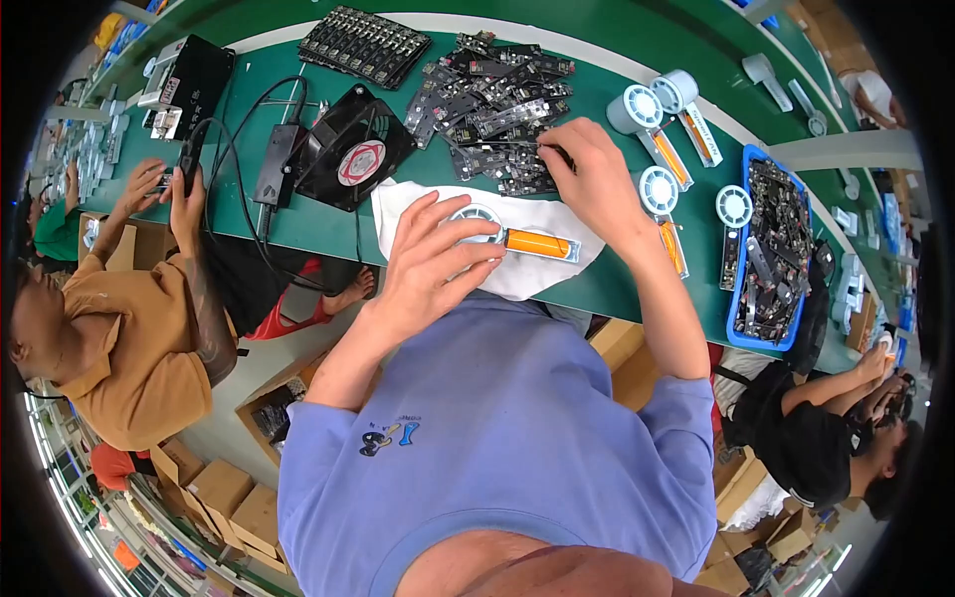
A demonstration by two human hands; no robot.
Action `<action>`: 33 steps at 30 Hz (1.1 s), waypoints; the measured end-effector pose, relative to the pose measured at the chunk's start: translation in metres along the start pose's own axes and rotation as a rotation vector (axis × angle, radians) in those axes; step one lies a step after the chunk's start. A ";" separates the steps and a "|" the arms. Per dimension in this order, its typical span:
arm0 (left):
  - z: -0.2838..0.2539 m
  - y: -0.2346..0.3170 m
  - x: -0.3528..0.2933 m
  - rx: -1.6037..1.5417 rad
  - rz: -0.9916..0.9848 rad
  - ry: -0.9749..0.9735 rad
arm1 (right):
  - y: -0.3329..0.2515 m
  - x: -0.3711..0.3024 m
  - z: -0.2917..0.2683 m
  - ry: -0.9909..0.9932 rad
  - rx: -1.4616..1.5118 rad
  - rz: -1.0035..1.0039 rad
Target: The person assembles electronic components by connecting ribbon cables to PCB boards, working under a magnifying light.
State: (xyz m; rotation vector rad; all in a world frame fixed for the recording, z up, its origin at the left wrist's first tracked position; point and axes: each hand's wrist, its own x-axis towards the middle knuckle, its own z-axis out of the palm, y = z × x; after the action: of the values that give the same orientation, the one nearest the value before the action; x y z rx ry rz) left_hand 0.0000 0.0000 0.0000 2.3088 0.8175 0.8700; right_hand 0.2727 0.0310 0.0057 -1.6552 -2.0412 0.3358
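White cloth hangs over the near edge of the green worktop; on it lies a handheld fan, round head to the left, its long axis almost parallel to that edge, the handle's end slanting a little toward it. Nearer to this piece is the left hand, fingers half bent and loosely spread over the head; how firmly they grip, I cannot tell. Farther in, beyond the handle, the right hand is partly closed, thumb and forefinger drawn near each other at the right border of a heap of circuit boards; whether a board is between the tips cannot be made out. From this hand, the heap lies leftward and toward the far edge, its boards pointing many ways, while the fan lies leftward and toward the near edge. Beyond the heap's left side, a stack of board panels sits by the far edge
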 end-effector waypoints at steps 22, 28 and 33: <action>0.014 -0.008 -0.006 0.156 0.256 0.072 | -0.014 -0.088 -0.001 0.106 -0.117 0.103; 0.024 -0.004 -0.017 0.264 0.268 0.218 | -0.055 -0.077 -0.032 0.085 0.296 0.394; 0.028 -0.004 -0.011 0.192 0.288 0.191 | -0.065 -0.059 -0.013 -0.078 0.389 0.167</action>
State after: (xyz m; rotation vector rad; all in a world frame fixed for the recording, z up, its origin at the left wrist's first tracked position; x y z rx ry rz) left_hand 0.0114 -0.0123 -0.0254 2.5846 0.6791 1.1981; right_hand 0.2334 -0.0424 0.0350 -1.5857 -1.7528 0.8110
